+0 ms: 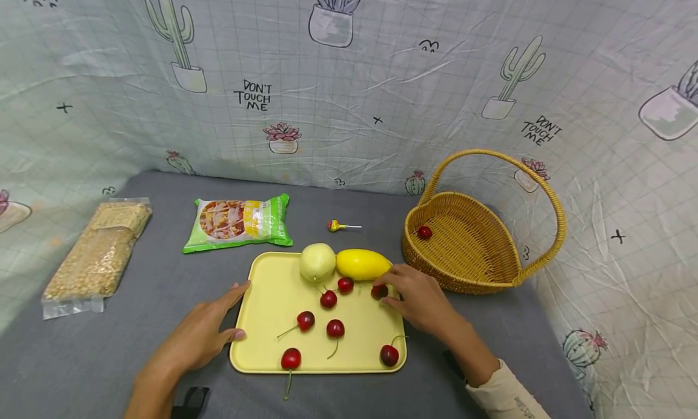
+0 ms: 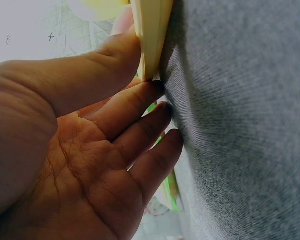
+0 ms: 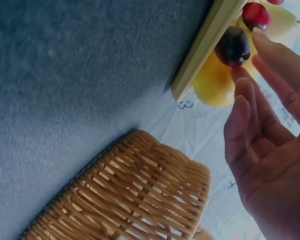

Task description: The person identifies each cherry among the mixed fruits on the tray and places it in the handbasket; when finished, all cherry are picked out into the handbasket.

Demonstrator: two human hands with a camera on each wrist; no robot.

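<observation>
My left hand [image 1: 199,334] rests against the left side of a yellow tray [image 1: 262,310], its thumb and fingertips touching the rim. Over the tray's right side, my right hand [image 1: 417,298] has its fingers and thumb around a dark cherry [image 3: 232,46]; a fingertip appears to touch it, without a clear grip. Several more red cherries lie on the tray, among them one by the front edge [image 1: 291,358] and one at the right corner [image 1: 389,355]. A pale green round fruit [image 1: 317,262] and a yellow mango-like fruit [image 1: 362,264] sit along the back rim.
Right of the tray stands a wicker basket [image 1: 463,277] with a tall arched handle and one cherry [image 1: 425,232] inside. Behind the tray lie a green food packet [image 1: 240,222] and a lollipop [image 1: 335,226]. A clear bag of grains [image 1: 98,252] lies far left. Patterned cloth hangs behind.
</observation>
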